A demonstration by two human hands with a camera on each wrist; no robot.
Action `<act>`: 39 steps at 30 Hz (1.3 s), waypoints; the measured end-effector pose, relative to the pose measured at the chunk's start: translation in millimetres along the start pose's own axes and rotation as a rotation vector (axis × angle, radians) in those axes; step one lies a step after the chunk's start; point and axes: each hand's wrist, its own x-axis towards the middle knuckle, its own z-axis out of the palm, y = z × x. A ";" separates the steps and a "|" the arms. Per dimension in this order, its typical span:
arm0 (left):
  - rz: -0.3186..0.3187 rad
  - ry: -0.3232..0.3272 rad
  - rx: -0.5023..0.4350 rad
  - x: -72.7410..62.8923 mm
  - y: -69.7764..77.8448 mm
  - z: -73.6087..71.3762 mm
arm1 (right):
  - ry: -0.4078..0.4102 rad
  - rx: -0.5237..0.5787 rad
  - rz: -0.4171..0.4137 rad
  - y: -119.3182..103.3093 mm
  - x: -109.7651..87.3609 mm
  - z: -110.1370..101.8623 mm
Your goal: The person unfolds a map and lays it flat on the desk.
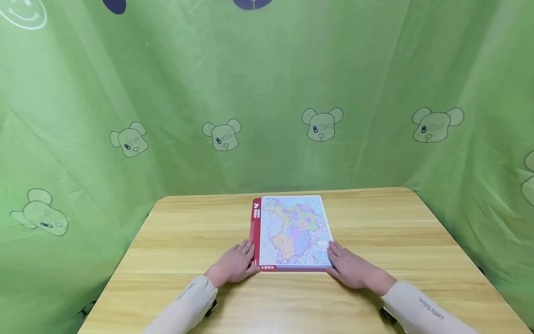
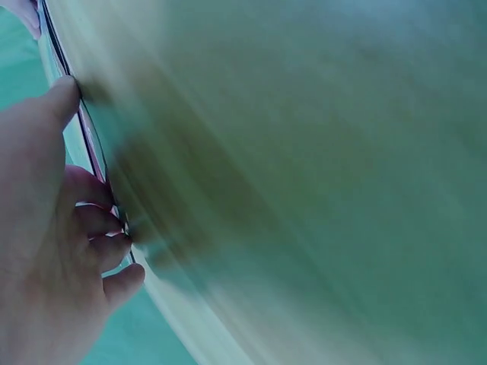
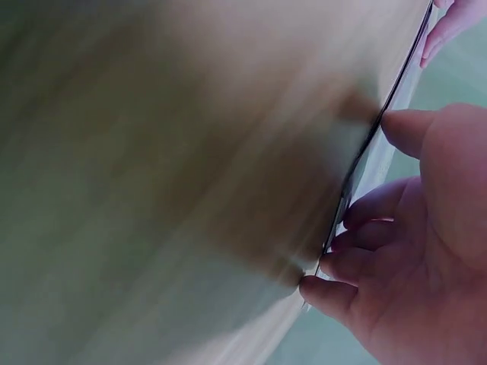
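A flat map board (image 1: 292, 232) lies on the wooden table, printed with a map in pastel colours. A red strip (image 1: 256, 236) with white print runs down its left side, and a narrow printed strip lines the near edge. My left hand (image 1: 235, 262) touches the near left corner, fingers along the left side and thumb by the near edge. At the near right corner my right hand (image 1: 352, 269) does the same, its fingers reaching along the right side. In the wrist views, the fingertips of the left hand (image 2: 53, 228) and right hand (image 3: 418, 236) meet the board's thin edge.
The light wooden table (image 1: 187, 227) extends around the board on all sides. Behind and beside it hangs a green curtain (image 1: 267, 93) with bear-head prints. Light sleeves (image 1: 183, 304) cover both forearms.
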 end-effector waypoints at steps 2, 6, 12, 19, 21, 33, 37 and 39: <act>-0.002 -0.009 0.002 -0.2 1.5 -0.8 | -0.006 -0.009 -0.006 1.3 0.0 0.1; -0.011 -0.019 -0.007 -0.9 4.5 -2.6 | -0.029 -0.029 -0.003 2.6 0.6 -2.1; -0.020 -0.021 0.002 -2.9 7.3 -2.1 | -0.042 -0.028 -0.006 3.6 3.2 -4.4; -0.012 -0.018 0.025 -3.9 5.9 -2.0 | -0.046 -0.020 -0.003 5.5 6.5 -4.9; -0.012 -0.019 0.029 -3.4 5.4 -2.6 | -0.047 -0.027 0.005 7.2 7.9 -5.0; -0.021 -0.040 0.031 -4.5 6.7 -3.5 | -0.033 -0.043 -0.012 6.7 11.7 -7.0; -0.024 -0.036 0.026 -5.2 6.5 -2.0 | 0.000 -0.073 -0.054 0.6 15.9 -7.4; -0.027 -0.036 0.027 -5.3 6.4 -1.1 | -0.002 -0.081 -0.068 -3.4 18.9 -8.2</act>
